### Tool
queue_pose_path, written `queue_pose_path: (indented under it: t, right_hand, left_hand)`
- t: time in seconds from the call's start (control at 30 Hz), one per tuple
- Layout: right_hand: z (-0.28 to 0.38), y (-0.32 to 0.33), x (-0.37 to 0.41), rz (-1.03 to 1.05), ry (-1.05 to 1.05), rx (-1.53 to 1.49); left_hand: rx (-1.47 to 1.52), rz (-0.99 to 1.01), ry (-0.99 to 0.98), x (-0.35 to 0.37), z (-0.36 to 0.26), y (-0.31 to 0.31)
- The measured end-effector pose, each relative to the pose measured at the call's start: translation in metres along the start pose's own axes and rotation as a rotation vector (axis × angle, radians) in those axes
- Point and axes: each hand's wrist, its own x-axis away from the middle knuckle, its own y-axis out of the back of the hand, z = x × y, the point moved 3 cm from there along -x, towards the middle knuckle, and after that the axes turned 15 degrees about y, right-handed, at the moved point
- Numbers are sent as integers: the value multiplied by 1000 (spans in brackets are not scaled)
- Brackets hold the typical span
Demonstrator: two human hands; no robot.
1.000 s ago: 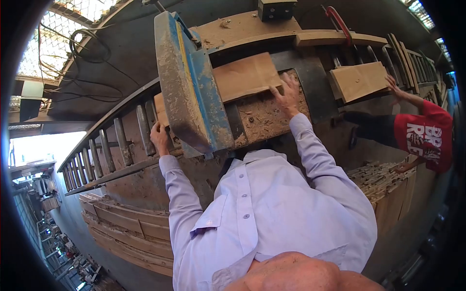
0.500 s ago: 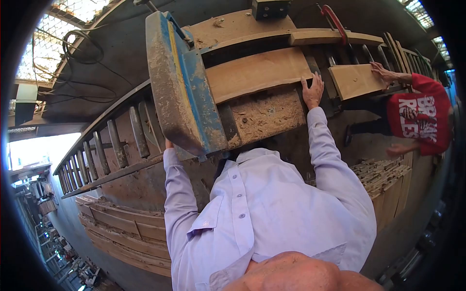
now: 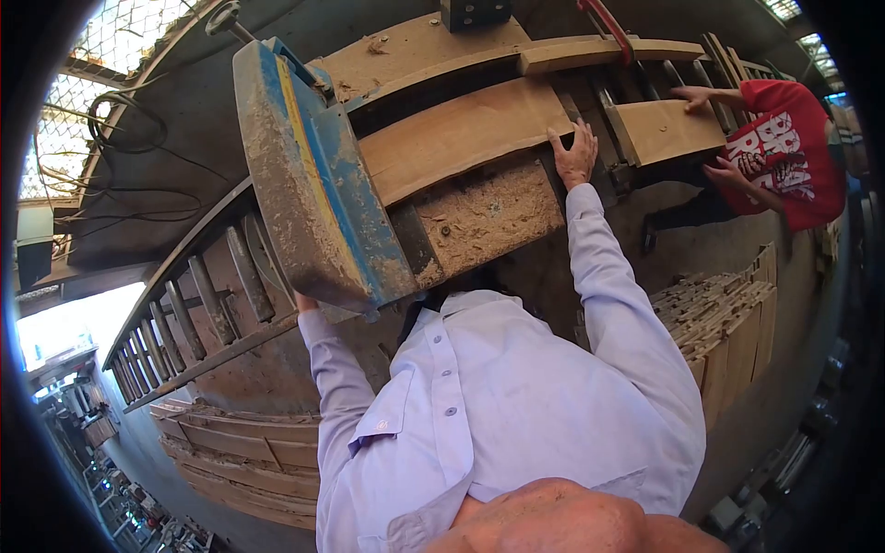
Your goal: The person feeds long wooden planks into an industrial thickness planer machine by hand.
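Observation:
A wide wooden board [image 3: 466, 135] lies on the machine's bed, one end running in beside the blue housing. My right hand [image 3: 577, 157] is open at the board's right end, fingers spread and touching its near corner. Below the board is a bed plate [image 3: 493, 217] strewn with wood shavings. The tall blue machine housing [image 3: 309, 175], caked with sawdust, hides most of my left hand [image 3: 306, 302]. Only a bit of that hand shows past the housing's lower edge, so its fingers cannot be seen.
A co-worker in a red sweatshirt [image 3: 788, 152] has a hand on another board [image 3: 668, 131] at the right. Roller rails [image 3: 212, 300] extend leftward. Stacked planks [image 3: 244, 452] lie lower left, more wood pieces [image 3: 724, 318] lower right. A red clamp [image 3: 610, 29] stands at the back.
The whole view has shifted, with the machine now further left. The co-worker's lower hand has come up nearer the second board. My right hand stays at the first board's end.

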Motion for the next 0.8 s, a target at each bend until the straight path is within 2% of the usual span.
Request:
queue_pose_path:
  t: [0.03, 0.13, 0.2, 0.3, 0.37, 0.4, 0.47, 0.5, 0.57, 0.63, 0.7, 0.77, 0.8]
  right_hand:
    - [1, 0, -1, -12, -9, -10]
    - [5, 1, -2, -27, -25, -15]
    - [5, 1, -2, -30, -32, -9]
    - [3, -2, -3, -40, -15, -4]
    - [5, -1, -3, -40, -17, -9]
    - [6, 0, -4, -43, -15, -9]
    - [8, -3, -4, -51, -12, -2]
    - [7, -3, -4, -53, -15, 5]
    - [7, 0, -3, -51, -12, 12]
    - [10, 0, -5, -33, -31, 13]
    - [13, 1, -5, -43, -29, 6]
    - [15, 3, -4, -73, 0, 50]
    - [12, 2, -2, -69, 17, 45]
  left_hand:
    - [8, -13, 3, -21, -7, 3]
    - [14, -35, 17, -12, -2, 31]
    - [289, -224, 93, 22, 0, 67]
    - [314, -341, 112, 56, 22, 125]
    - [306, -528, 168, 75, 43, 160]
    - [308, -527, 168, 79, 59, 173]
    - [305, -649, 288, 84, 102, 193]
    - [307, -650, 295, 87, 118, 192]
    - [75, -493, 435, 92, 155, 181]
    - [-59, -317, 508, 93, 223, 170]
    - [-316, -186, 568, 112, 238, 125]
    - [-175, -115, 714, 133, 253, 83]
    - [-159, -124, 717, 139, 262, 72]
